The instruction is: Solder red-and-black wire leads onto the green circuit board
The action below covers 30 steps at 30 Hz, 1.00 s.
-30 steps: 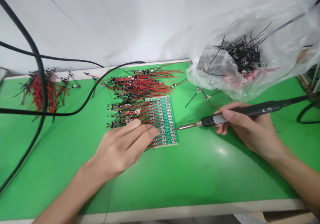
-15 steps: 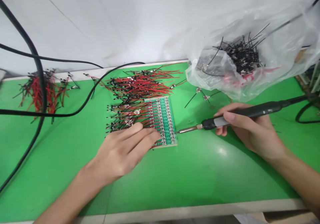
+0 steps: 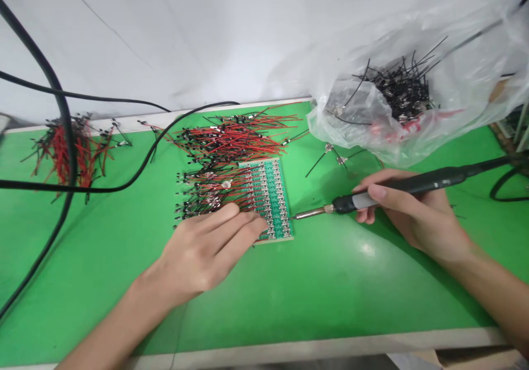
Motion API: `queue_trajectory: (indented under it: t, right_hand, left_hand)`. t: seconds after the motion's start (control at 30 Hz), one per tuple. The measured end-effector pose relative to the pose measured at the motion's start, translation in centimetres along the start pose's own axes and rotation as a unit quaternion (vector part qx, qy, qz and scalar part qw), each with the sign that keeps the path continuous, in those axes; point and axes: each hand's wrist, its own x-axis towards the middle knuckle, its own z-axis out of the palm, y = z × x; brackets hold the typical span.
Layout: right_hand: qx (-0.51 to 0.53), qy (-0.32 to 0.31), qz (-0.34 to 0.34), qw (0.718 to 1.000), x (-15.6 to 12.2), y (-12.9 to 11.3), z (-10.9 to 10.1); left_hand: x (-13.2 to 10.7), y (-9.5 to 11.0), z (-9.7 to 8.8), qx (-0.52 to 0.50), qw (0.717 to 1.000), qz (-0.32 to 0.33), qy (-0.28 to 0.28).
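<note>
Circuit board: mid-counter, wire pile just on its far side | Right hand: holds soldering iron, tip at board's right edge, contact unclear | Left hand: fingertips bunched over board, contents hidden from where I stand | Advice: steady wrist, fingertips clear of tip

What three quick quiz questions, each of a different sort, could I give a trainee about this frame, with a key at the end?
1. Which hand holds the soldering iron?

2. True or false: black wires are bunched in the clear plastic bag.

3. Where are the fingertips of the left hand?
A. At the clear plastic bag
B. At the circuit board
C. On the handle of the soldering iron

Key:
1. The right hand.
2. True.
3. B; what the fingertips may be pinching is hidden.
</note>
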Motion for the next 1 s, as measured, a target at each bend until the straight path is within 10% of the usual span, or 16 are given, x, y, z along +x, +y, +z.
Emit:
queue_trajectory:
  t: [1.0]
  right_hand:
    - [0.025,0.003,0.008,1.0,0.03,-0.41,0.16]
  left_hand:
    - [0.86,0.1,-0.46,-0.041,0.995,-0.085,0.011]
